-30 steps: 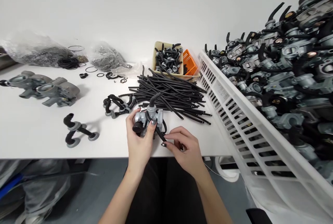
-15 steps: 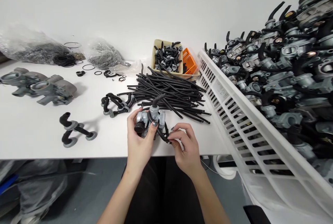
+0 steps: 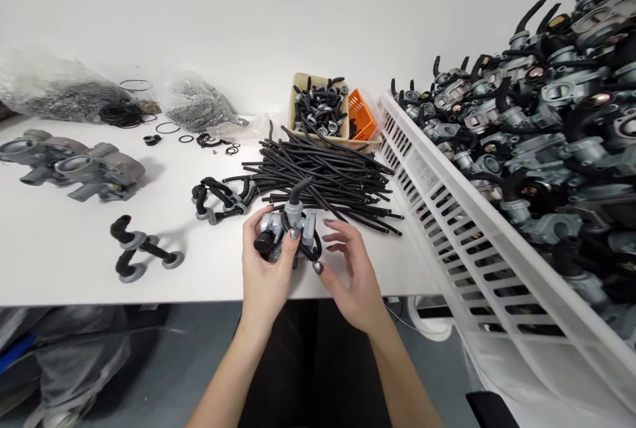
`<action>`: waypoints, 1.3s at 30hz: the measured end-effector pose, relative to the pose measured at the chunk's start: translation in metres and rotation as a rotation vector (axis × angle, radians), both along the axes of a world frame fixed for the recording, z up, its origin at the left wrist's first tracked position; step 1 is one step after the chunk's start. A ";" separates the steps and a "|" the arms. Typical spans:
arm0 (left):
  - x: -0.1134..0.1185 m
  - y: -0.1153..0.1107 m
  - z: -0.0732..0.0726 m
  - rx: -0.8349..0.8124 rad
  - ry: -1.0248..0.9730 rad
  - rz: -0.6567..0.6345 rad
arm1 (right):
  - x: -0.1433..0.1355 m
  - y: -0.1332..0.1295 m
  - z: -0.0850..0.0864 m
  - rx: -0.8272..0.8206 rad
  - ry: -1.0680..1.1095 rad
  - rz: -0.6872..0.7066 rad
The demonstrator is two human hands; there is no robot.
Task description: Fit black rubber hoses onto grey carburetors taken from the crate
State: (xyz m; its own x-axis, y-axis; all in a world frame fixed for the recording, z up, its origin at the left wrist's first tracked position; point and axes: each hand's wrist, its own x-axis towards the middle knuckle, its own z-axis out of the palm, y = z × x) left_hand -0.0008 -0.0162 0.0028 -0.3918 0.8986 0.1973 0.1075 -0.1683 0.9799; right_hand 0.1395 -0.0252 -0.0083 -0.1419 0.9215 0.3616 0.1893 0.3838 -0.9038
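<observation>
My left hand [image 3: 268, 259] is wrapped around a grey metal carburetor [image 3: 294, 214], its thumb across the front. A short black hose stands up from the carburetor's top, and a black rubber hose [image 3: 309, 252] loops down along its right side. Just right of that loop is my right hand [image 3: 350, 269], fingers apart and holding nothing, the thumb near the hose's lower bend. Behind the carburetor lies a pile of straight black hoses [image 3: 322, 176]. Left of it sit several grey caps with black elbow hoses [image 3: 223, 199], and more such caps [image 3: 144, 246] stand nearer the table edge.
A white slotted crate [image 3: 447, 236] heaped with carburetors [image 3: 541, 143] borders the right side. At the back are a yellow bin [image 3: 297, 100] of caps and an orange basket [image 3: 365, 113]. Two carburetor bodies [image 3: 99, 166], plastic bags [image 3: 196, 100] and rubber rings lie left.
My right fingers have let go of the black hose and spread apart beside it. The hose loop now sits closer to the carburetor. My left hand keeps its hold.
</observation>
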 end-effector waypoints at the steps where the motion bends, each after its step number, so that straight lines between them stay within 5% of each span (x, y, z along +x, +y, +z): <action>1: 0.000 0.000 0.001 0.000 0.002 -0.002 | 0.000 0.001 0.001 -0.047 0.030 0.043; 6: 0.002 -0.002 0.004 0.020 0.044 -0.024 | -0.002 0.008 0.003 -0.284 0.213 0.134; 17: 0.002 0.000 0.005 0.020 0.012 -0.048 | -0.001 0.013 0.001 -0.287 0.337 0.083; 20: -0.002 0.001 0.002 0.016 -0.110 -0.101 | 0.005 0.012 0.001 -0.243 0.350 0.124; 24: -0.010 0.001 0.000 -0.066 -0.436 -0.342 | 0.011 0.013 0.004 -0.165 0.400 0.082; 28: -0.016 0.001 0.006 -0.182 -0.613 -0.522 | 0.007 0.027 0.022 -0.050 0.319 0.062; 33: -0.019 0.000 0.010 -0.258 -0.729 -0.549 | -0.010 0.054 0.049 0.007 0.253 0.142; 39: -0.023 -0.002 0.007 -0.343 -0.796 -0.496 | -0.022 0.067 0.050 0.004 0.324 0.204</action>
State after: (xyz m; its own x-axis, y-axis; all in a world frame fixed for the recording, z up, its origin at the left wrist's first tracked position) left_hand -0.0242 -0.0184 0.0099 0.1379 0.9555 -0.2608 -0.6073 0.2896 0.7398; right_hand 0.1171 0.0422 0.0414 -0.1999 0.8846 0.4213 -0.1865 0.3877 -0.9027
